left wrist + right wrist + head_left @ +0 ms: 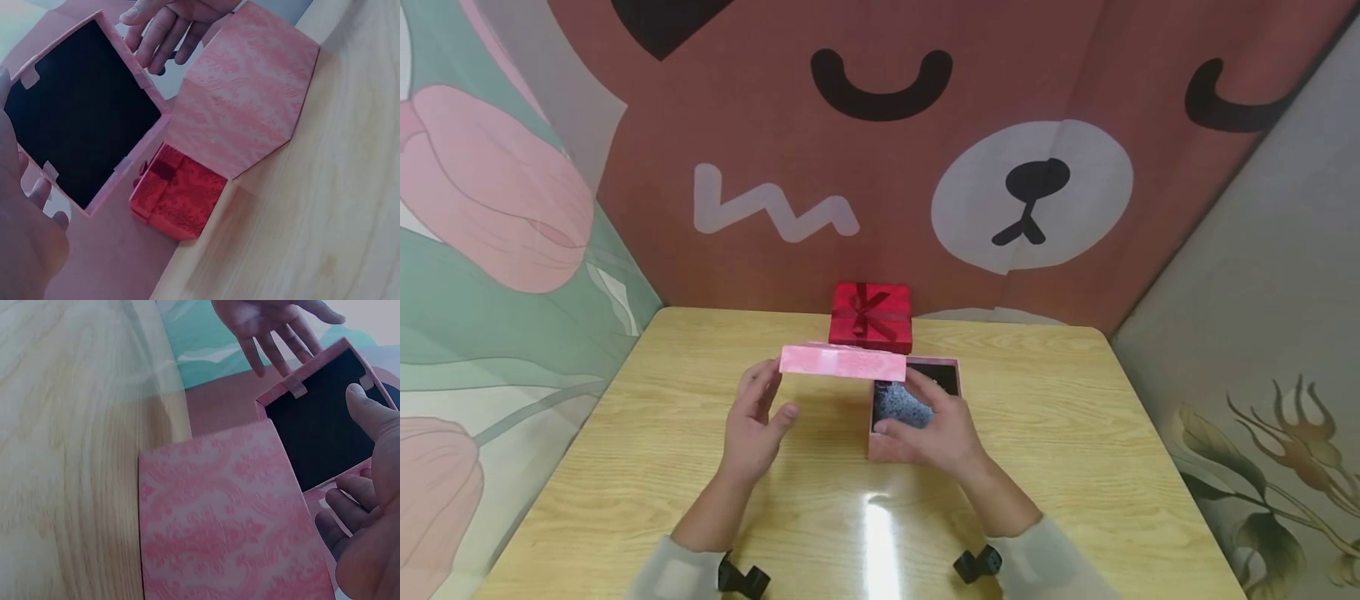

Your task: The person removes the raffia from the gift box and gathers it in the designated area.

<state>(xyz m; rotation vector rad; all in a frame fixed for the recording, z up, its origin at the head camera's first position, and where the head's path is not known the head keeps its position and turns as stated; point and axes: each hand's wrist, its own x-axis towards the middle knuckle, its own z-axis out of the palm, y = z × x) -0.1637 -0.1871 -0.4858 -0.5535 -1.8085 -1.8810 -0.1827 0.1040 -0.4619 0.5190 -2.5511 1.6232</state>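
A reddish-brown wall covering (760, 275) with rounded bear features printed on it rises behind a flat, pale table (662, 433), whose glossy top shows fine wood grain. On it stands an uncovered pink box (891, 448), straight-sided, its walls patterned with scrolls; within its dark inside shows a speckled, grey-blue surface (902, 407). A pink lid (842, 362), shallow and square, lined in matte black, is up off the table, left of the box and overlapping it in the head view. The left hand (754, 433) and right hand (947, 429) bear it between them, mostly straight fingers against opposite sides, thumbs spread away. Farther back sits a small red box (844, 315), shiny and scroll-patterned, crossed by dark red ribbon (862, 315) tied in a bow. Pale, flat tabs (30, 75) lie along the lid's inner edges.
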